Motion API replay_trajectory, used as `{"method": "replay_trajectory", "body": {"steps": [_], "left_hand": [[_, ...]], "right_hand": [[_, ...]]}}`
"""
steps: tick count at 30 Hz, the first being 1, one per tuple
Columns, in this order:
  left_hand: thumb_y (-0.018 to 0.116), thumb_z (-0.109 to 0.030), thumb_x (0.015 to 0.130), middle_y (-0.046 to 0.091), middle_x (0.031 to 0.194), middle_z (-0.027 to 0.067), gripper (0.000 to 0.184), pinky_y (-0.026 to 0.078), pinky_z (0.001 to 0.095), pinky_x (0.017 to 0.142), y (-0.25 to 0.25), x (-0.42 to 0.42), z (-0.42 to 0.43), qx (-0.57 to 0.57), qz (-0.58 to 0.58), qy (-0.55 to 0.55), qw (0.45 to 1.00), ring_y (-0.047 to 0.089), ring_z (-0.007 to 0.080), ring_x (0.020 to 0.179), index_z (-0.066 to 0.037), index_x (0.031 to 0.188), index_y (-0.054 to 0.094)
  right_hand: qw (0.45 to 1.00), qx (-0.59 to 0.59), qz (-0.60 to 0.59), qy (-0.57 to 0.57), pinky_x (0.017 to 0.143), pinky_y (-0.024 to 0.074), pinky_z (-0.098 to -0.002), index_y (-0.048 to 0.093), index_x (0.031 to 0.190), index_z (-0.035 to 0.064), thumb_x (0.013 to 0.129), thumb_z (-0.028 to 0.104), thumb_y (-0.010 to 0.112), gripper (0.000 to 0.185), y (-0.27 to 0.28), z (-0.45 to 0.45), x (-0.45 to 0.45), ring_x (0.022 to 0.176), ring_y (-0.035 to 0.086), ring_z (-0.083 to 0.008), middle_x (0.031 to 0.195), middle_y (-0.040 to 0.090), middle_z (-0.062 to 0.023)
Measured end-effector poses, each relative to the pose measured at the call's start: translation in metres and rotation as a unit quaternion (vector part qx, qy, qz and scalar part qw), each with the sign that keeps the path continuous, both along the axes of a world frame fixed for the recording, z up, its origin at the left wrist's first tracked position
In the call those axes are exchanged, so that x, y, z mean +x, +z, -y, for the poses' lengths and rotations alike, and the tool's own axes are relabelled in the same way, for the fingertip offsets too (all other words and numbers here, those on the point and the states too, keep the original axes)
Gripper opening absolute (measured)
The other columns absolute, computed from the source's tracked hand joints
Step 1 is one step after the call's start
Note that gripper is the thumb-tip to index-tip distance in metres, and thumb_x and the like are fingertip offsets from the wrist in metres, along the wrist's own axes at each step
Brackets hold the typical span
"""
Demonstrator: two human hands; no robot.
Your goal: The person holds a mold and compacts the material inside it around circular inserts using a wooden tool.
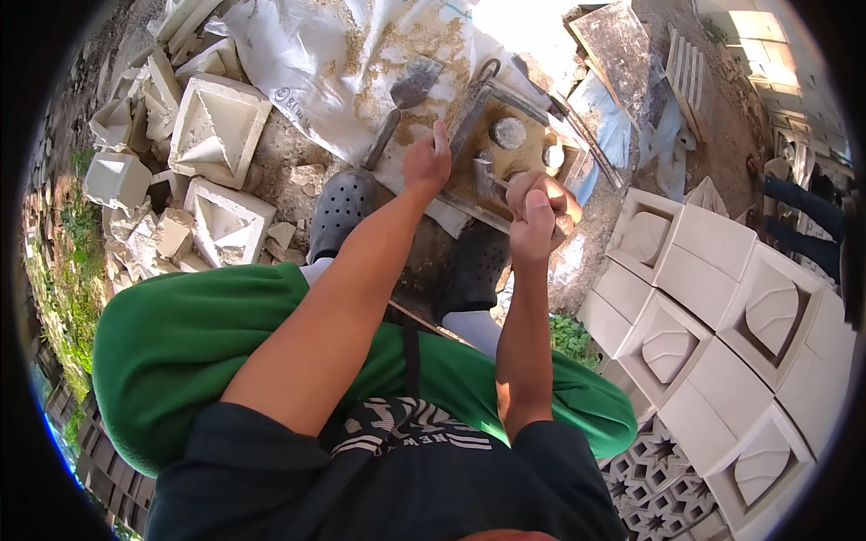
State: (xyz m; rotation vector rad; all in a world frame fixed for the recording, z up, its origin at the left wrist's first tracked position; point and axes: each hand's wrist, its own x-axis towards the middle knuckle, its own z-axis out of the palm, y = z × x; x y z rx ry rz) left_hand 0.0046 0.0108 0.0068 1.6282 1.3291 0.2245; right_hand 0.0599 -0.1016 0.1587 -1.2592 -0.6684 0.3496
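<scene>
Mould frame (466,122) sits partly hidden behind the right hand (538,221).

The right hand (538,215) covers most of its tool (492,181) — too little shows to name it — and part of the frame (469,122). Another person (807,203) is cut off at right.

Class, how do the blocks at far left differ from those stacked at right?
The left blocks lie jumbled at varied angles; the right blocks sit in orderly rows. Several left ones look broken, while the right ones look mostly whole. Inside, the left blocks show angular facets; the right blocks, curved leaf-like shapes. Both are pale and squarish-framed.
</scene>
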Motion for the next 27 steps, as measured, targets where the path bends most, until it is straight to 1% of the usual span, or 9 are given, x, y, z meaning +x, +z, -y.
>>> {"method": "replay_trajectory", "body": {"steps": [2, 3, 10, 14, 16, 18, 20, 25, 27], "left_hand": [[0.029, -0.054, 0.096, 0.065, 0.087, 0.0248, 0.065, 0.044, 0.0522, 0.077, 0.004, -0.002, 0.0, -0.008, 0.002, -0.003, 1.0, 0.059, 0.046, 0.088, -0.003, 0.086, 0.067], [0.029, -0.054, 0.096, 0.065, 0.088, 0.0248, 0.065, 0.044, 0.0522, 0.078, 0.007, -0.001, 0.001, -0.01, -0.007, -0.003, 1.0, 0.059, 0.0458, 0.089, -0.004, 0.087, 0.068], [0.029, -0.055, 0.096, 0.065, 0.092, 0.025, 0.064, 0.045, 0.0507, 0.081, 0.003, -0.002, -0.001, -0.025, -0.023, -0.02, 0.999, 0.059, 0.0451, 0.092, -0.005, 0.091, 0.069], [0.028, -0.054, 0.096, 0.065, 0.092, 0.0249, 0.064, 0.045, 0.0506, 0.082, 0.002, 0.0, -0.002, -0.029, -0.019, -0.012, 0.999, 0.059, 0.0453, 0.092, -0.005, 0.092, 0.07], [0.028, -0.054, 0.096, 0.066, 0.092, 0.0244, 0.064, 0.045, 0.051, 0.082, 0.001, -0.001, -0.001, -0.028, -0.03, -0.009, 0.999, 0.06, 0.0452, 0.092, -0.005, 0.093, 0.07], [0.028, -0.054, 0.096, 0.066, 0.092, 0.0244, 0.064, 0.045, 0.0509, 0.082, -0.004, -0.001, -0.002, -0.031, -0.028, -0.018, 0.999, 0.06, 0.0453, 0.092, -0.005, 0.092, 0.069], [0.028, -0.054, 0.096, 0.066, 0.092, 0.0243, 0.064, 0.045, 0.0509, 0.082, -0.004, 0.0, 0.001, -0.035, -0.02, -0.032, 0.999, 0.06, 0.0453, 0.091, -0.005, 0.092, 0.069], [0.03, -0.053, 0.096, 0.065, 0.09, 0.0249, 0.063, 0.045, 0.0509, 0.08, -0.007, 0.0, 0.0, -0.02, -0.018, -0.004, 1.0, 0.06, 0.0452, 0.089, -0.004, 0.088, 0.069], [0.03, -0.053, 0.096, 0.065, 0.089, 0.0248, 0.063, 0.045, 0.0511, 0.079, -0.003, -0.001, -0.001, -0.025, -0.015, -0.011, 1.0, 0.06, 0.0451, 0.089, -0.004, 0.088, 0.069]], "right_hand": [[0.992, -0.087, 0.084, 0.027, 0.047, 0.0234, -0.0294, 0.035, 0.056, 0.0025, 0.079, 0.005, 0.053, 0.03, -0.007, 0.0, 0.003, 0.049, 0.031, -0.0098, 0.052, 0.035, 0.0], [0.987, -0.156, 0.036, 0.02, 0.047, 0.0227, -0.0292, 0.036, 0.056, 0.0033, 0.079, 0.007, 0.055, 0.031, -0.018, -0.004, 0.002, 0.049, 0.031, -0.0092, 0.052, 0.036, 0.0017], [1.0, -0.001, -0.002, -0.018, 0.042, 0.0226, -0.0266, 0.033, 0.054, 0.0022, 0.083, 0.008, 0.053, 0.036, 0.001, -0.004, 0.002, 0.045, 0.031, -0.0084, 0.05, 0.036, 0.0001], [0.993, -0.093, -0.057, 0.034, 0.039, 0.0216, -0.0265, 0.031, 0.054, 0.0068, 0.088, 0.007, 0.047, 0.038, -0.008, -0.001, 0.015, 0.042, 0.027, -0.0093, 0.049, 0.033, -0.0002], [0.995, 0.008, -0.073, 0.062, 0.041, 0.0217, -0.0268, 0.03, 0.054, 0.0066, 0.088, 0.005, 0.046, 0.038, 0.005, 0.003, 0.014, 0.043, 0.027, -0.0093, 0.05, 0.032, 0.0], [0.996, 0.015, -0.064, 0.057, 0.041, 0.0222, -0.0271, 0.03, 0.053, 0.0069, 0.088, 0.007, 0.047, 0.039, -0.003, 0.003, 0.008, 0.043, 0.027, -0.0094, 0.05, 0.031, 0.0001], [0.991, -0.131, -0.027, 0.033, 0.04, 0.0222, -0.0269, 0.032, 0.052, 0.0071, 0.087, 0.01, 0.048, 0.038, -0.017, -0.003, 0.005, 0.041, 0.027, -0.0096, 0.047, 0.032, -0.0002], [0.995, 0.042, -0.046, 0.074, 0.042, 0.0232, -0.0274, 0.029, 0.053, 0.0066, 0.085, 0.002, 0.044, 0.036, -0.003, 0.006, 0.006, 0.044, 0.028, -0.0101, 0.051, 0.03, 0.0003], [0.996, -0.014, -0.07, 0.044, 0.041, 0.023, -0.0273, 0.03, 0.052, 0.0066, 0.085, 0.002, 0.044, 0.036, -0.012, -0.004, -0.001, 0.042, 0.027, -0.0104, 0.049, 0.03, 0.0002]]}}
